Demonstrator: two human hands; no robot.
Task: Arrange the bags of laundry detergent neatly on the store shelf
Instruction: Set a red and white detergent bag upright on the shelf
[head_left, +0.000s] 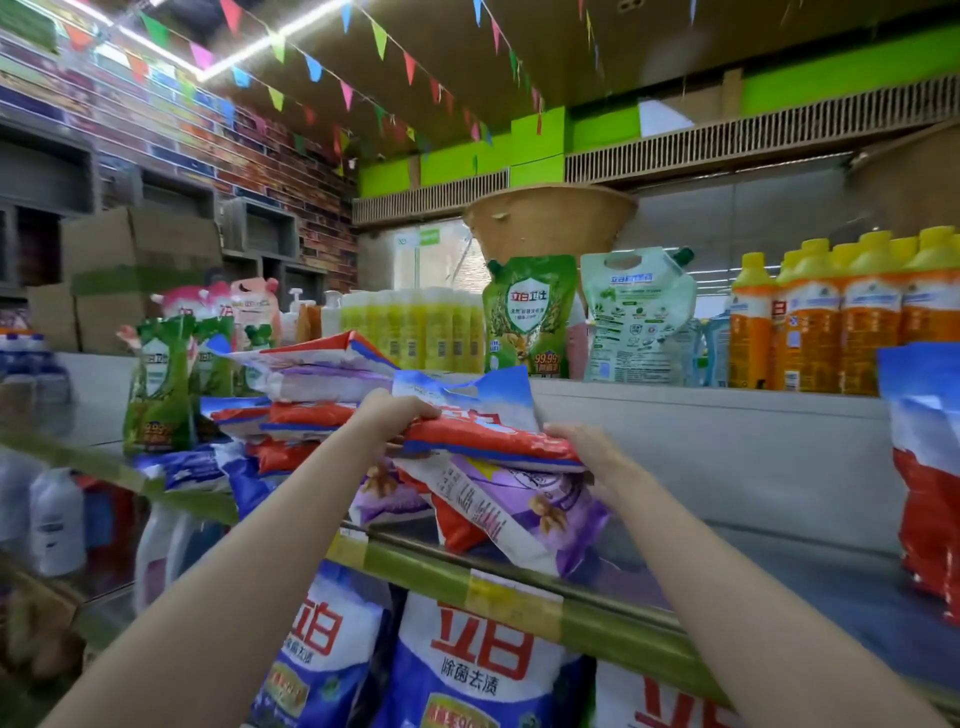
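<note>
While both hands grip it at frame centre, the red, white and blue plastic detergent bag (483, 431) tops a loose pile | left hand (392, 415) fingers curled over edge; right hand (584, 449) pinching end | risk: purple bag (524, 512) overhanging shelf edge (519, 587) may slide off.

Bright, even light fills the shop, coming chiefly from long white ceiling strip lights (244, 52) at upper left, which burn out to pure white glare. Shadows are soft and faint, darkest under the shelf edge (519, 587). The wide lens bends straight lines strongly toward the borders, and the left margin smears into blur around the white bottles (54, 519). The centre is moderately sharp, though compression softens fine print throughout
</note>
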